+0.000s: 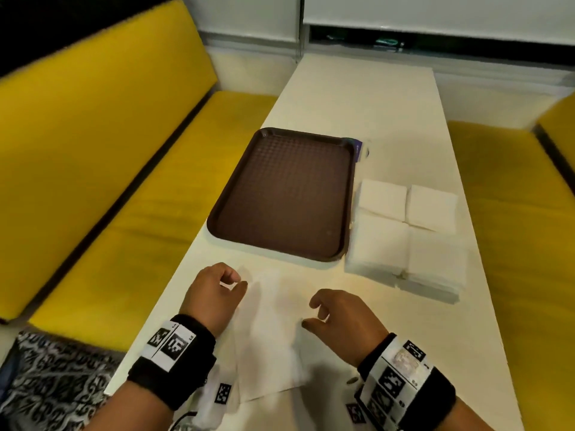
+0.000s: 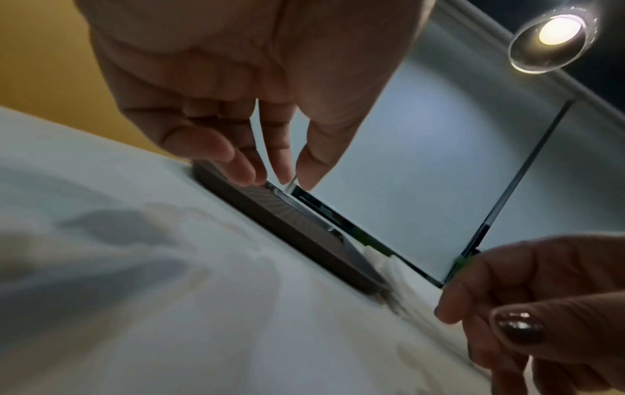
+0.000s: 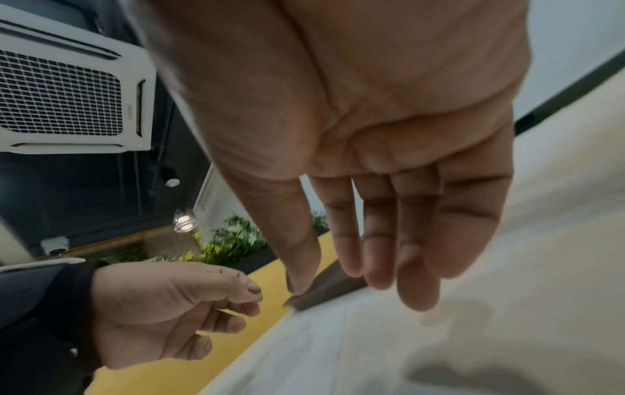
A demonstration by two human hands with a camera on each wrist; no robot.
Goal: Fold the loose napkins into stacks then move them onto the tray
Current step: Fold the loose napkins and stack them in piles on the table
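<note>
An unfolded napkin (image 1: 270, 331) is spread flat on the white table (image 1: 373, 98) below the loosely curled, empty left hand (image 1: 214, 293) and right hand (image 1: 345, 318) (thin, limp paper, probably best pinched at corners), near the brown tray (image 1: 245, 194).

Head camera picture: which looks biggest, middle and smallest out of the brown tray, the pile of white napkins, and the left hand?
1. Brown tray: largest.
2. Pile of white napkins: middle.
3. Left hand: smallest, though it sits nearest the camera, which makes it look bigger.
</note>
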